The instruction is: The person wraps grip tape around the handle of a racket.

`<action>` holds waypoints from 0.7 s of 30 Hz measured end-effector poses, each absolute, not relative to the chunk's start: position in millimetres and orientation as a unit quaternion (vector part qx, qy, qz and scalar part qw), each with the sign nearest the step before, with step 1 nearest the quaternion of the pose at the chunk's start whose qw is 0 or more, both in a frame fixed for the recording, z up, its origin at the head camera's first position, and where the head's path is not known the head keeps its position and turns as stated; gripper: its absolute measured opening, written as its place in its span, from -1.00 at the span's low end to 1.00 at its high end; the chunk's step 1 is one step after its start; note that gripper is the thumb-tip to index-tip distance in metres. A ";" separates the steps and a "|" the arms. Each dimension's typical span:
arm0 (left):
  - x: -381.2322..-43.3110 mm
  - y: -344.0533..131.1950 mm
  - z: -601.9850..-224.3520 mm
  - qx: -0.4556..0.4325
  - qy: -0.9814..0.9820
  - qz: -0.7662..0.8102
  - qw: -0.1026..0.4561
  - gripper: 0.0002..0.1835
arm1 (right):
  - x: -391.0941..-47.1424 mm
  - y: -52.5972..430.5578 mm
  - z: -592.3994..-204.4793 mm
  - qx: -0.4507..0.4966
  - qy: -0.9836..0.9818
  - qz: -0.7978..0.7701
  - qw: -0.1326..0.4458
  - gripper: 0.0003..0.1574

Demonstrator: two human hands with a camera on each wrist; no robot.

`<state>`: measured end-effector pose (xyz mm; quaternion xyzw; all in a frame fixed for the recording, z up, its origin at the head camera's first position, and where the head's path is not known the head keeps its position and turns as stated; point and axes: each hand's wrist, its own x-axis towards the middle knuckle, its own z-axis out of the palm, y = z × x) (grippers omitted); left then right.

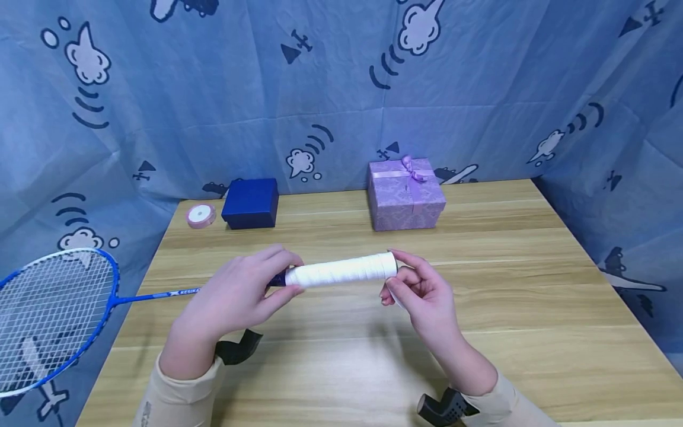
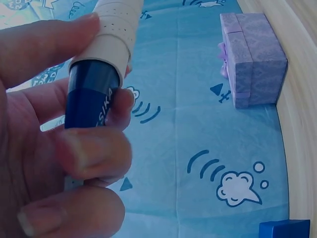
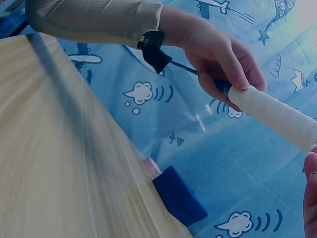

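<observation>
A blue badminton racket [image 1: 155, 296] is held level above the table, its strung head out to the left. White perforated grip tape [image 1: 341, 270] is wound round its handle. My left hand [image 1: 240, 290] grips the dark blue cone where the wrap begins; in the left wrist view the thumb and fingers curl round this cone [image 2: 91, 94]. At the butt end my right hand [image 1: 424, 293] pinches the wrapped handle between index finger and thumb. A small white strip shows below the right thumb, partly hidden. Only fingertips of the right hand enter the right wrist view.
On the wooden table [image 1: 507, 284], a lilac gift box [image 1: 405, 201] with a bow stands at the back. A dark blue box [image 1: 251, 203] and a pink-edged ribbon roll [image 1: 201, 215] are at the back left. A patterned blue cloth [image 1: 331, 89] hangs behind.
</observation>
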<state>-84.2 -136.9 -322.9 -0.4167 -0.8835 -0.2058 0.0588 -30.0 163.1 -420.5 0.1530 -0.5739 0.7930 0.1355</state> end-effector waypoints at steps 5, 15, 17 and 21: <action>-84.3 -136.7 -322.5 -0.422 -0.881 -0.205 0.064 -0.77 | -29.8 163.2 -420.0 0.159 -0.570 0.794 0.139 -0.40; -84.0 -137.2 -321.7 -0.424 -0.882 -0.195 0.065 -0.76 | -29.3 162.4 -417.3 0.174 -0.574 0.787 0.145 -0.41; -84.1 -136.2 -321.5 -0.420 -0.885 -0.196 0.055 -0.74 | -29.0 162.3 -416.6 0.169 -0.581 0.783 0.148 -0.43; -84.9 -135.3 -321.5 -0.401 -0.892 -0.206 0.026 -0.65 | -28.4 162.0 -415.7 0.161 -0.590 0.777 0.149 -0.47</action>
